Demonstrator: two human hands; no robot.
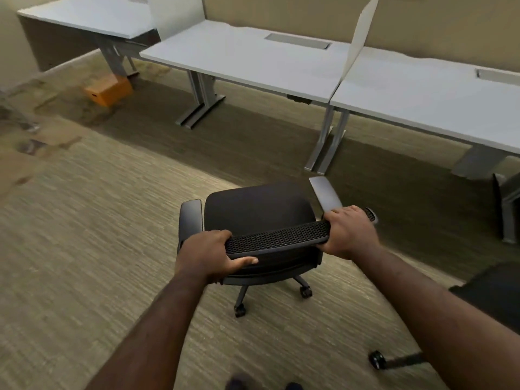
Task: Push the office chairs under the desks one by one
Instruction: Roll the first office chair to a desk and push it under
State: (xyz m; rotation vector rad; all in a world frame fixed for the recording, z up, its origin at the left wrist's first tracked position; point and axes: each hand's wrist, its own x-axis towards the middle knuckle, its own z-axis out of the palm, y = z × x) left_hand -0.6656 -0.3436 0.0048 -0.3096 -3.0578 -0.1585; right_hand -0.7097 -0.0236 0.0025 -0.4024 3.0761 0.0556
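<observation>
office chair sits out on the carpet, well apart from the desks, seat facing them, black w/ a mesh backrest top and two armrests. i've got both hands on the top edge of the backrest: left hand wraps the left end, thumb underneath the rim and fingers curled over the top; right hand clamps the right end, fingers folded over the mesh, pressed together. so both are closed round the backrest, a firm pushing grip as far as i can see.

progress, as i read it: this chair isn't under anything yet. the middle desk straight ahead has an open bay between its metal legs, nothing parked there, and that looks like the target. the right desk and the far left desk also show no chair tucked under in what i can see. so i'd say no desk visibly done, prob early on.

a caster and leg of another chair pokes in at bottom right, so at least one more left after this. orange box sits by the far left desk's leg, off my line.

left to do: roll this one fwd, line up btwn the legs, seat it under.
</observation>
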